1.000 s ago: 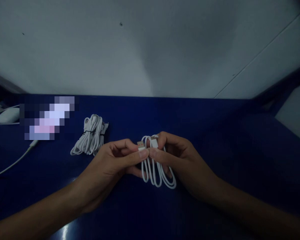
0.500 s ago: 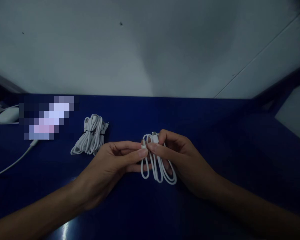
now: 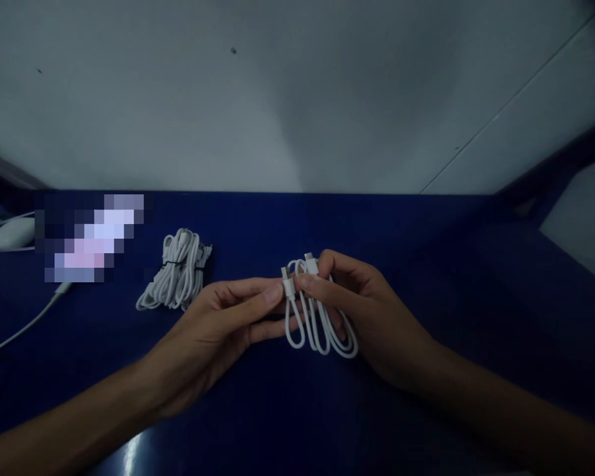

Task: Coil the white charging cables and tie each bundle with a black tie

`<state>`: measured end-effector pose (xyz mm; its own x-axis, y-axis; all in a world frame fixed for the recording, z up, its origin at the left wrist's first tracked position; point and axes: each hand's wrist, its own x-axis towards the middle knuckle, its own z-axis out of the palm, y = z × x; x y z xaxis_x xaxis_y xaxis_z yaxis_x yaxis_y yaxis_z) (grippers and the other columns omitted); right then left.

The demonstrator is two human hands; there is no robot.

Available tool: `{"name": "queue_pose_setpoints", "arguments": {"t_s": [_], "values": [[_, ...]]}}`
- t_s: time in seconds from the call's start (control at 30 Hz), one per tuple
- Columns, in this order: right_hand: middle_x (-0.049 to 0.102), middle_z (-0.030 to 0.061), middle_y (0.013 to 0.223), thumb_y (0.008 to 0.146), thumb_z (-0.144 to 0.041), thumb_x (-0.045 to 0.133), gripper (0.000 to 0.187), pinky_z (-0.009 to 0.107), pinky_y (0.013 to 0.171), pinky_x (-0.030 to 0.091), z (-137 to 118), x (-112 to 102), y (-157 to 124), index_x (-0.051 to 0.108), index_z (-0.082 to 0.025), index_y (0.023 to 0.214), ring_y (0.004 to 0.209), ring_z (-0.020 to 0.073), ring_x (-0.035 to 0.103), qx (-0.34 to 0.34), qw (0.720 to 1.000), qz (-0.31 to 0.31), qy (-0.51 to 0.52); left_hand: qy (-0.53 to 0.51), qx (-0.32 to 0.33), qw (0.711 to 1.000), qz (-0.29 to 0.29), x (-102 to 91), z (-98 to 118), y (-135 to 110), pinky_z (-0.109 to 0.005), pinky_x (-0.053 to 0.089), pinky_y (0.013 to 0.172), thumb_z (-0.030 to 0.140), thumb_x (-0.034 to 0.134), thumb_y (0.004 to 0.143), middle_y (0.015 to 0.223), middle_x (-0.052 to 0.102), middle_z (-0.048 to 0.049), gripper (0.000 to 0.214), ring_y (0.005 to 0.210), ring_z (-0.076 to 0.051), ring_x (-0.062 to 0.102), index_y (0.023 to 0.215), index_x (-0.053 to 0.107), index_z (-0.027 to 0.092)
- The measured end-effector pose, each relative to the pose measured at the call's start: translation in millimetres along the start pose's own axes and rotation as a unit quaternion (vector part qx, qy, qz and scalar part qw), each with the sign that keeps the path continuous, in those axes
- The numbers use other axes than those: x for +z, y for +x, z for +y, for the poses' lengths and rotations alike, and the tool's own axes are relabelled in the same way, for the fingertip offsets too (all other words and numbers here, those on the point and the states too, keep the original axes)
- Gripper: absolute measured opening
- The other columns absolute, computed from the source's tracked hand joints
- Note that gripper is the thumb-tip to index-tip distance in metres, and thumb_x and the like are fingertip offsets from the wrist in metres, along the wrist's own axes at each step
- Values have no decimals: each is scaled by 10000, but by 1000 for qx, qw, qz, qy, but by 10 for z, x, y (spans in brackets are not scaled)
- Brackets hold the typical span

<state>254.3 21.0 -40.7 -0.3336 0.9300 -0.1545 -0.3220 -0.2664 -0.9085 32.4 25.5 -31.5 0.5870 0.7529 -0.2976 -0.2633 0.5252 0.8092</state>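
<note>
A white cable [image 3: 313, 324] folded into several loops hangs between my two hands above the blue table [image 3: 426, 277]. My right hand [image 3: 361, 311] pinches the top of the loops, with both plugs sticking up beside its fingers. My left hand [image 3: 223, 324] meets it from the left, thumb and forefinger together at the cable's left plug, lower fingers touching the loops. A second white cable bundle [image 3: 176, 271], tied with a dark band, lies on the table left of my left hand.
At the far left a white mouse-like object [image 3: 10, 233] and a thin white cord [image 3: 30, 320] lie on the table beside a blurred patch. A pale wall rises behind the table. The table's right edge slants at the upper right.
Both hands and the looped cable have drifted slightly right and up. The left plug has slipped from under my left fingertips and now shows upright between the hands.
</note>
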Motion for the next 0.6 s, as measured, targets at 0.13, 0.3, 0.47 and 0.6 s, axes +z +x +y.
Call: {"name": "queue_pose_setpoints", "arguments": {"t_s": [0.13, 0.3, 0.47, 0.6], "values": [[606, -85, 609, 967, -307, 887, 345, 147, 500, 431, -4, 19, 1, 612, -206, 786, 495, 53, 486, -5, 1000, -1, -4, 5, -2, 1000, 20, 1, -14, 0, -277, 634, 1047, 286, 744, 1094, 1337, 824, -97, 214, 1190, -210, 771, 1251, 880, 234], [638, -72, 637, 978, -292, 872, 330, 149, 507, 444, 39, 33, 3, 614, -201, 794, 519, 60, 529, 2, 1000, -20, -6, -4, -14, 999, 46, -31, -83, 2, -299, 647, 1050, 239, 784, 1056, 1210, 849, -82, 137, 1099, -194, 788, 1134, 895, 219], [630, -73, 641, 992, -265, 850, 311, 151, 503, 432, 64, 23, -2, 613, -201, 799, 507, 55, 505, -6, 999, -28, -23, 5, -8, 999, 51, -56, -109, 3, -234, 653, 972, 197, 772, 1052, 1061, 845, -52, 116, 992, -144, 779, 985, 867, 197], [610, -74, 629, 989, -284, 850, 310, 164, 505, 426, 64, 11, -9, 614, -206, 805, 503, 61, 496, -1, 999, -29, -31, 28, -3, 998, 62, -40, -89, 2, -266, 664, 966, 198, 777, 1046, 994, 830, -41, 135, 928, -138, 769, 932, 849, 194]]}}
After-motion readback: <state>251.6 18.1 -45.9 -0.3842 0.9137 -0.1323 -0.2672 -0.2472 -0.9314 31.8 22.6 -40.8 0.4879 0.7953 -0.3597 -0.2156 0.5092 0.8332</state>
